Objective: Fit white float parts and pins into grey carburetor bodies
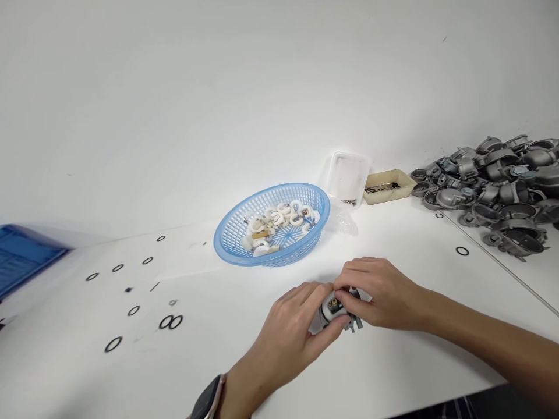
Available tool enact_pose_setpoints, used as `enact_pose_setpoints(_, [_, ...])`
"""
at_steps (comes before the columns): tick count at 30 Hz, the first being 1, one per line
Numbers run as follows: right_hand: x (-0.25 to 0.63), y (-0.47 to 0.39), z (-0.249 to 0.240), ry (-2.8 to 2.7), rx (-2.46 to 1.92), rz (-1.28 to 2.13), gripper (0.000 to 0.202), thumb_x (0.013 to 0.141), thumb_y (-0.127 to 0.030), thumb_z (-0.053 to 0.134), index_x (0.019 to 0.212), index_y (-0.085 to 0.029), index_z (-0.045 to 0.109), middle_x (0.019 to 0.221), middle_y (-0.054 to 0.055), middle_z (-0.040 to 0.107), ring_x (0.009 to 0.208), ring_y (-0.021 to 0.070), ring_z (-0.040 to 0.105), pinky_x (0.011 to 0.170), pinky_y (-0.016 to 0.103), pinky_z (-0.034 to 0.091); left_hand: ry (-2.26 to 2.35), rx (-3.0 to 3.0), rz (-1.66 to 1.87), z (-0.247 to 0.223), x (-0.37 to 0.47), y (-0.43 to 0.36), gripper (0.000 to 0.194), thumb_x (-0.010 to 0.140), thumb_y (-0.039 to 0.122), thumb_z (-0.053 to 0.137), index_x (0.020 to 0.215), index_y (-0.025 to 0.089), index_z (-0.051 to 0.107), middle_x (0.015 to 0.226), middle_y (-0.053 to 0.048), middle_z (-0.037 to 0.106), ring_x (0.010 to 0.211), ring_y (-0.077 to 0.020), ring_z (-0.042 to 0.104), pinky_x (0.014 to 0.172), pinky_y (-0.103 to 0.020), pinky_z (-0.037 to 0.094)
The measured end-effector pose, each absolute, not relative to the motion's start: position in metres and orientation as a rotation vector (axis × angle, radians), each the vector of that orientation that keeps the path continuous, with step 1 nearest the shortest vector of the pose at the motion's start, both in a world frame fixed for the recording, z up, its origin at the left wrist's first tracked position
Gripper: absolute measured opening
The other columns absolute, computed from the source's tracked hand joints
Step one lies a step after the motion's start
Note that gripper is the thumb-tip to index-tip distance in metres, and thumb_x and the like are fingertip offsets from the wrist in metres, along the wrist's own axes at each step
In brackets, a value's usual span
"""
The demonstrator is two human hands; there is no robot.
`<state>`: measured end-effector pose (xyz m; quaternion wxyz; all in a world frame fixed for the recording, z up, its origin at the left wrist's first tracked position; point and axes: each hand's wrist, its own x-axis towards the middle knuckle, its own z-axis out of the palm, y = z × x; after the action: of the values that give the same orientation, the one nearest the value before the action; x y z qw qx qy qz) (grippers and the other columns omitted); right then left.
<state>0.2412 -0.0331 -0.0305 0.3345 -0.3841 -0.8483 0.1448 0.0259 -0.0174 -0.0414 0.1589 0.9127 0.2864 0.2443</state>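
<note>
Near the front of the white table, a small round housing (pixel 327 311) with a white insert, brass-coloured terminals and grey metal lugs sits between my hands. My left hand (pixel 297 326) is closed around its left side, the thumb along the near edge. From the right, my right hand (pixel 378 291) presses its thumb and fingertips together over the top of the housing. Whether a small part sits in that pinch is hidden by the fingers.
Behind my hands stands a blue basket (pixel 271 259) of white parts. Farther right are a white tray (pixel 349 174), a cream box (pixel 388 195) and a heap of grey metal housings (pixel 502 198). Several black rings (pixel 113 344) lie at left; a blue bin (pixel 26 259) is at far left.
</note>
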Motion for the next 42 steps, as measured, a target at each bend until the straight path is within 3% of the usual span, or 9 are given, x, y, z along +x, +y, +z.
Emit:
enact_pose_setpoints(32, [0.2412,-0.0337,-0.0302,-2.275,-1.009,0.298,0.021,0.098,-0.016,0.047,0.085,-0.018,0.063,0.073,0.0,0.062,0.065,0.0134,0.051,0.064,0.028,0.039,0.84,2.643,0.686,-0.0386,0.0274,-0.0187,0.017,0.104,0.037,0.049,0.104,0.022,0.056,0.084,-0.002,0.065,0.072,-0.0193,0.061,0.062,-0.031,0.049])
enact_pose_setpoints(42, [0.2424,-0.0345,-0.0258,-2.36,-1.062,0.243,0.021,0.098,-0.015,0.047,0.082,-0.018,0.059,0.073,-0.002,0.055,0.063,0.0127,0.044,0.063,0.028,0.037,0.848,2.655,0.648,-0.0349,0.0281,-0.0205,0.014,0.105,0.035,0.048,0.1,0.023,0.053,0.082,0.0,0.063,0.071,-0.0193,0.062,0.059,-0.03,0.047])
